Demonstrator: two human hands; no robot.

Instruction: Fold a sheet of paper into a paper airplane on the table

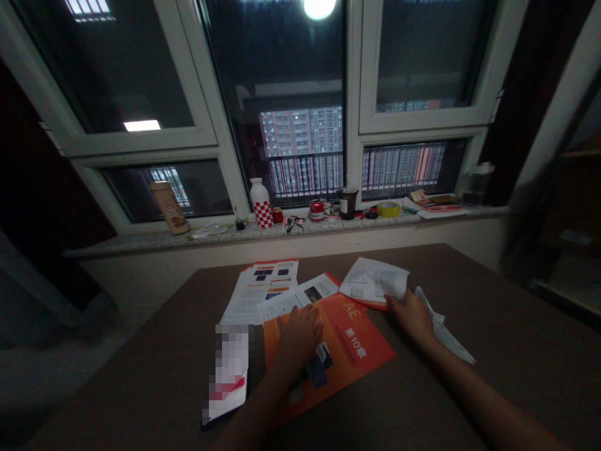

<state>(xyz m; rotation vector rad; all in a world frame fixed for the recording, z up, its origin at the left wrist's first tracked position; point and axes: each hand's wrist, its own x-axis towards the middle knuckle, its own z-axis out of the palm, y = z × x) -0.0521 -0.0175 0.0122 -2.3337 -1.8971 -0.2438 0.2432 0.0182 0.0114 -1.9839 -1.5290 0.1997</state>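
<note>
My left hand point(301, 332) lies with its fingers spread on an orange printed sheet point(361, 357) marked "AE". At the right, my right hand point(413, 313) pinches the lower edge of some white printed paper point(374, 279), which is lifted and curled, with an orange edge under it. Beneath and beyond the orange sheet is a white page with a picture point(293, 299). Farther left lie more printed pages point(263, 285), fanned out. Just right of my right wrist are folded white papers point(453, 338), partly covered by the hand.
A phone-like flat object point(230, 376), partly blurred out, lies left of my left forearm on the dark table point(154, 376). Behind, the windowsill point(211, 238) carries a checkered bottle point(261, 203), a tan bottle point(169, 210), a dark cup point(347, 203) and yellow tape point(389, 209).
</note>
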